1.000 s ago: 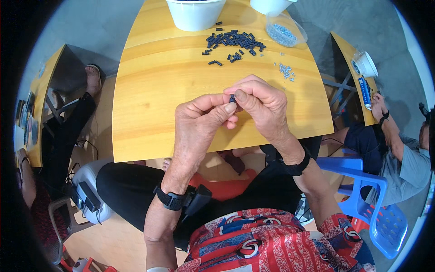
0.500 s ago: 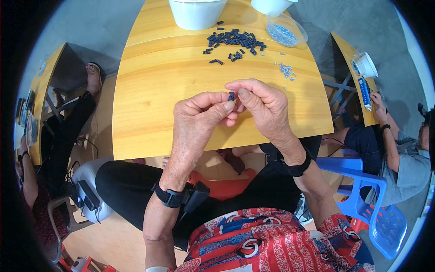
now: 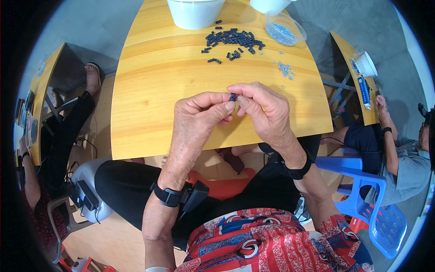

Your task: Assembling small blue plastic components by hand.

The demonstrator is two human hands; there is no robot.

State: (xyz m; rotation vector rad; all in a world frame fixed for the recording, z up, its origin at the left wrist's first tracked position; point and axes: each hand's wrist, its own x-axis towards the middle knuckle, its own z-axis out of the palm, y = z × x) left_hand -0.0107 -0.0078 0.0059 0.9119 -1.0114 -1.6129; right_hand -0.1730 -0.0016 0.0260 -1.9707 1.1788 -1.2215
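Between the thumb and forefinger of my left hand is a small black plastic part, held upright above the near half of the table. My right hand meets it from the right, thumb and forefinger bent close around its upper end. Whatever the right fingertips pinch is hidden. Farther off lies a loose pile of similar black parts. To its right, a few small silver metal pieces, like screws or pins, are scattered on the wood.
A clear round tub with more silver pieces stands at the far right of the wooden table, near two white buckets. People sit at side tables left and right. A blue plastic chair is at my right.
My right thumb and forefinger have shifted slightly down around the black part. My left hand keeps its grip. The person on the right has moved a hand off the blue packet.
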